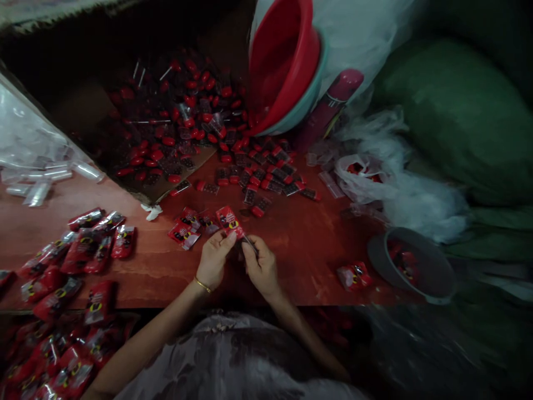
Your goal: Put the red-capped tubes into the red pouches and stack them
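Above the red table (300, 244), my left hand (213, 262) pinches a red printed packet (230, 220) between thumb and fingers. Close beside it, my right hand (261, 268) is closed at the packet's lower right, where a slim dark thing (250, 242) shows by the thumb; its kind is too dim to tell. Several similar red packets (184, 230) lie flat just left of my hands. Farther back on the table is a loose spread of small clear containers with red caps (262, 176).
A cardboard box (79, 122) on its side spills red-capped containers. Filled packets (83, 250) lie at left, with more below the edge. Nested basins (310, 50), a pink spray can (331, 105), plastic bags (425, 194) and a grey bowl (437, 272) stand at right.
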A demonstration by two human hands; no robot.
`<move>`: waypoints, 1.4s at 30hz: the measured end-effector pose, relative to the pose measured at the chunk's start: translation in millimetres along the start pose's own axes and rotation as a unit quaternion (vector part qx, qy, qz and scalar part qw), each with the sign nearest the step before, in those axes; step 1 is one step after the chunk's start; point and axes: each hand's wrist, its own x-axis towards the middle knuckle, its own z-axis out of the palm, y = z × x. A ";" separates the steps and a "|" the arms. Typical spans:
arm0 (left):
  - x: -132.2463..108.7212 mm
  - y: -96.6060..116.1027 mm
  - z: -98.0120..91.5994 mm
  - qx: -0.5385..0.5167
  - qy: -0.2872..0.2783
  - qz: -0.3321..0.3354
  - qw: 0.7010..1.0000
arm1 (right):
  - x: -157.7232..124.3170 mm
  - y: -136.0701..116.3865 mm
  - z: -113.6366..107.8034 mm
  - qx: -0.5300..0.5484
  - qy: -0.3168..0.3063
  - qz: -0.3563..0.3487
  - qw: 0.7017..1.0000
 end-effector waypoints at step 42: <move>-8.8 11.8 -15.8 0.047 -0.025 0.009 0.999 | 12.1 -12.0 19.2 0.223 -0.077 0.066 0.969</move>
